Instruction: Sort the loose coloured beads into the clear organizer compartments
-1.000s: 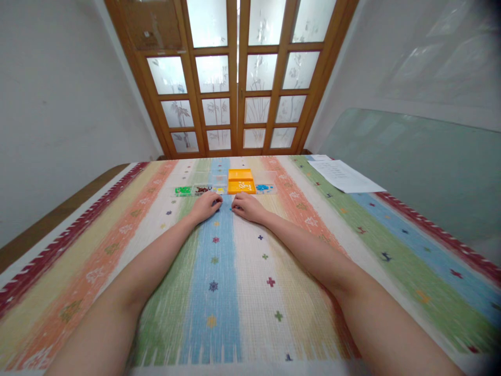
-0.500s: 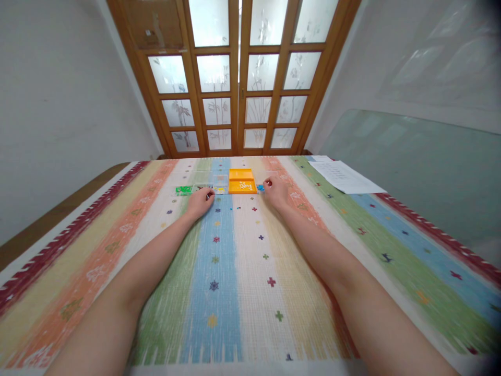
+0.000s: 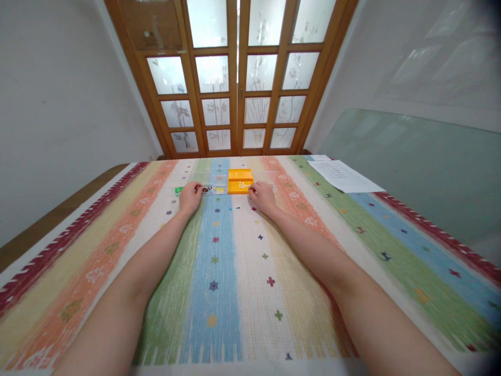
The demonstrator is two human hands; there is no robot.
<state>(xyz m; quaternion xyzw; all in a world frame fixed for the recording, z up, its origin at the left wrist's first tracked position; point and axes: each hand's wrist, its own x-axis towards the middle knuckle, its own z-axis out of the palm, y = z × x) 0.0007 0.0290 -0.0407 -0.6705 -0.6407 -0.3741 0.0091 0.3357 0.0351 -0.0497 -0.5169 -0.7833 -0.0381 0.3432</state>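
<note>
My left hand (image 3: 190, 198) is closed in a pinch at the clear box of dark brown pieces (image 3: 206, 189). Whatever its fingertips hold, if anything, is too small to make out. Partly covered by that hand, green pieces (image 3: 178, 190) lie in a clear box on its left. Yellow pieces (image 3: 219, 190) fill another clear box beside the orange-yellow tray (image 3: 240, 174). White bits (image 3: 244, 185) lie in the tray's near compartment. With thumb and fingers pinched, my right hand (image 3: 263, 196) is at the tray's near right edge; its fingertips' contents cannot be seen.
A few tiny blue and dark pieces (image 3: 238, 208) lie on the striped tablecloth (image 3: 230, 282) in front of the tray. White paper sheets (image 3: 341, 176) rest at the far right. Beyond the table stand wooden doors with frosted panes (image 3: 237, 104).
My left hand has shifted left, uncovering more of the dark brown pieces and hiding more green ones. My right hand has moved left from the blue pieces to the tray's right edge.
</note>
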